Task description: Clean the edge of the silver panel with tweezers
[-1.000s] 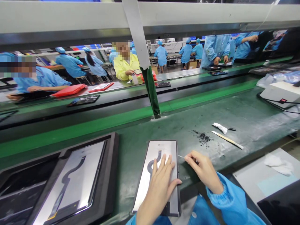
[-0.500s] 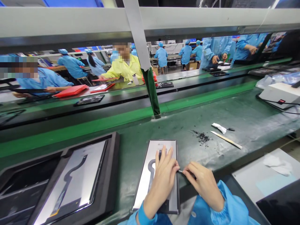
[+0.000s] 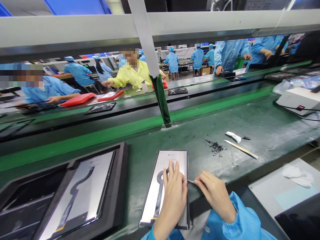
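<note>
On the green bench lies a screen panel [image 3: 150,196] with a silvery back and a dark curved flex cable. My left hand [image 3: 173,193] rests on it with fingers stretched out flat, covering part of the cable. At the panel's right edge, my right hand [image 3: 212,190] pinches a thin, pale, pointed tool [image 3: 191,181]. The tool's tip is at that edge; its exact kind is too small to tell. To the left, a similar screen panel [image 3: 92,186] sits in a black foam tray [image 3: 120,180].
Beyond my right hand lie black scraps [image 3: 215,147], a pale pointed stick [image 3: 241,149] and a white-wrapped piece [image 3: 233,136]. A green-wrapped post [image 3: 161,100] rises behind the panel. A white box [image 3: 297,101] stands at right. Co-workers sit across the belt.
My left hand has slid slightly down the panel, its fingers now closer together. The tool in my right hand has shifted slightly left, along with that hand.
</note>
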The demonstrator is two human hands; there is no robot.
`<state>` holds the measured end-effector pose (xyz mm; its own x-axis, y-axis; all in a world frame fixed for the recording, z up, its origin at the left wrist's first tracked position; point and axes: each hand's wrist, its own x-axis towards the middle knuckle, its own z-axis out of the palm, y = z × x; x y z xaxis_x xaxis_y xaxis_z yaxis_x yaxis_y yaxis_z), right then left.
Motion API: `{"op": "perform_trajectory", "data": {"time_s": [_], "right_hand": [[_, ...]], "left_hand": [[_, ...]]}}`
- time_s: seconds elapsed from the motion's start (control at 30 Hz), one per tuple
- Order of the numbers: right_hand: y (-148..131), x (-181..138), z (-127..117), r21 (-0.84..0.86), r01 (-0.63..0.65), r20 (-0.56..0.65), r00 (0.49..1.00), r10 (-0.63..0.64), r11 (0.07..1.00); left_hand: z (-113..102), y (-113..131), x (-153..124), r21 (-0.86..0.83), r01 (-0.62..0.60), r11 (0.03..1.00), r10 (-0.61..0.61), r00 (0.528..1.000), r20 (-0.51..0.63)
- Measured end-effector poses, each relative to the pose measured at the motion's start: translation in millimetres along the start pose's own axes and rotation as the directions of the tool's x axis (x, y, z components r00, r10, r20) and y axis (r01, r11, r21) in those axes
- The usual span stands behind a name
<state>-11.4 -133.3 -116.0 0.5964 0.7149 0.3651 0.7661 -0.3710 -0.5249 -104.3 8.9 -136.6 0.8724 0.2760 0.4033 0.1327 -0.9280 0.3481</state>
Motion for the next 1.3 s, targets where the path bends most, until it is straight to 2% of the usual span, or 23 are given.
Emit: {"op": "perform_trajectory", "data": {"time_s": [0.13, 0.27, 0.37, 0.47, 0.57, 0.67, 0.87, 1.3], "right_hand": [[-3.9, -2.3, 1.6, -0.083, -0.023, 0.007, 1.0, 0.023, 0.996], [-1.8, -2.1, -2.2, -0.174, 0.035, 0.077, 0.997, -0.022, 0.984], [2.4, -0.5, -5.4, -0.16, 0.061, 0.124, 0.991, -0.041, 0.985], [4.4, 1.9, -7.7, -0.153, 0.068, 0.118, 0.992, -0.051, 0.986], [2.9, 5.7, -11.3, -0.084, 0.031, 0.139, 0.99, -0.019, 0.996], [1.0, 10.8, -16.7, 0.007, -0.044, 0.22, 0.975, 0.042, 0.999], [3.8, 18.6, -21.8, 0.12, -0.139, 0.298, 0.95, 0.098, 0.983], [6.3, 21.6, -20.5, 0.216, -0.186, 0.252, 0.959, 0.129, 0.959]], "left_hand": [[0.9, 8.1, 2.2, 0.055, -0.058, 0.997, 0.06, 0.998, -0.033], [-6.6, 4.9, 14.6, 0.061, -0.159, 0.985, 0.158, 0.987, 0.025], [-10.6, -3.4, 22.3, 0.006, -0.148, 0.989, 0.147, 0.984, 0.097], [-8.6, -11.8, 23.0, -0.032, -0.115, 0.993, 0.118, 0.985, 0.123], [-3.5, -17.5, 17.2, -0.051, -0.087, 0.995, 0.091, 0.992, 0.093], [-0.1, -21.0, 9.3, -0.069, -0.074, 0.995, 0.079, 0.995, 0.066], [0.6, -24.0, 2.0, -0.089, -0.114, 0.989, 0.119, 0.992, 0.047], [5.8, -27.8, -1.0, -0.084, -0.137, 0.987, 0.141, 0.989, 0.042]]}}
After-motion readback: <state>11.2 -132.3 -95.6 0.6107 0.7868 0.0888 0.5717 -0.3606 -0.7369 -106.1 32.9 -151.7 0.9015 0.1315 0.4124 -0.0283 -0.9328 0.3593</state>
